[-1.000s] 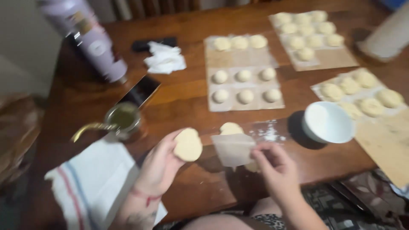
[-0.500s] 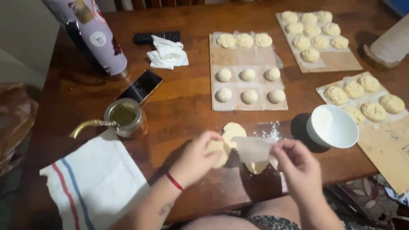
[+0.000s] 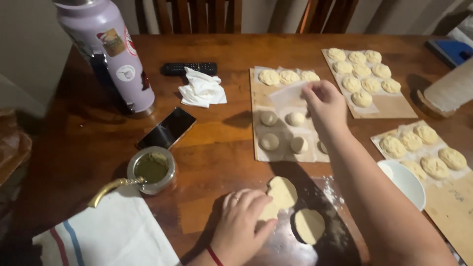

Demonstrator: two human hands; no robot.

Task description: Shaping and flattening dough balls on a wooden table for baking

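Left hand: the left hand (image 3: 244, 221) is laid palm-down on a flattened dough disc (image 3: 279, 197) near the front edge of the tabletop (image 3: 221, 143), fingers curled over the disc's left rim.
Right hand: the right hand (image 3: 325, 103) is stretched over the middle board (image 3: 261, 148); a translucent paper sheet (image 3: 289, 96) is pinched between its fingertips.
Dough: a second flat disc (image 3: 309, 225) lies just beside the first, on a floured patch.
Edges: the middle board is flanked by a far board (image 3: 389, 106) and a right board (image 3: 446, 207), both carrying dough rounds; a white bowl (image 3: 406, 183) sits between arm and right board.
Open room: bare wood is seen between the phone (image 3: 166, 129) and the middle board; a metal cup (image 3: 152, 170) and a striped cloth (image 3: 108, 236) crowd the left front.
Change: half a second earlier both hands were held together at the front edge with disc and paper; since then the right hand has been carried out to the board and the disc set down.
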